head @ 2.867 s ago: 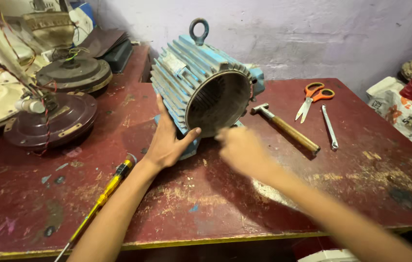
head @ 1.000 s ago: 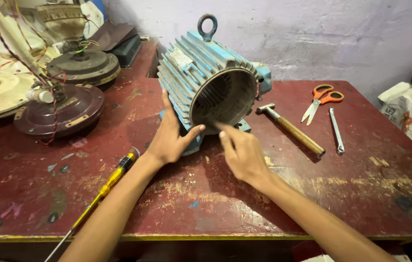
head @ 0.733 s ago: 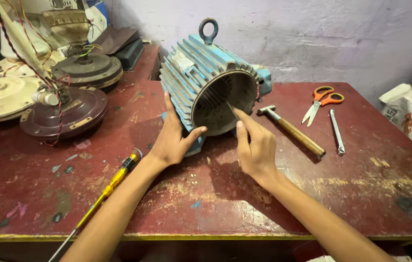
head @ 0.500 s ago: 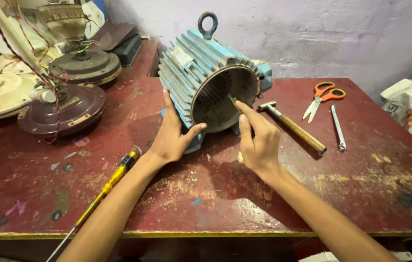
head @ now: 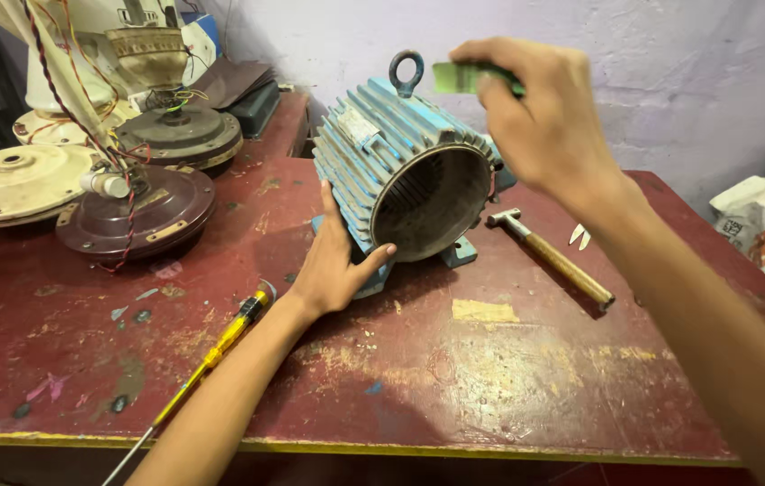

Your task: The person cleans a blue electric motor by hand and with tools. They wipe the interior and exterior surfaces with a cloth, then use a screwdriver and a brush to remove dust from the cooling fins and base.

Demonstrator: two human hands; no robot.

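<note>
- Blue-painted and finned, the motor housing (head: 405, 171) lies on its side near the middle of the red worktop (head: 490, 378) in the head view, its open round end facing the camera and a lifting ring (head: 406, 72) on top.
- Left hand (head: 337, 265) is spread open against the housing's lower left rim, thumb hooked along the bottom edge, palm flat on the fins.
- Right hand (head: 544, 117) is raised above the housing, fingers pinched shut on a small green flat piece (head: 459, 78); what it is I cannot tell.
- Wooden-handled hammer (head: 549, 256) lies just right of the housing, head near its foot.
- Scissor tips (head: 580, 236) peek out beside the right forearm.
- Yellow-handled screwdriver (head: 211, 355) lies along the left forearm, towards the front edge.
- Fan motor parts (head: 135, 211) with loose wires are stacked at the far left.
</note>
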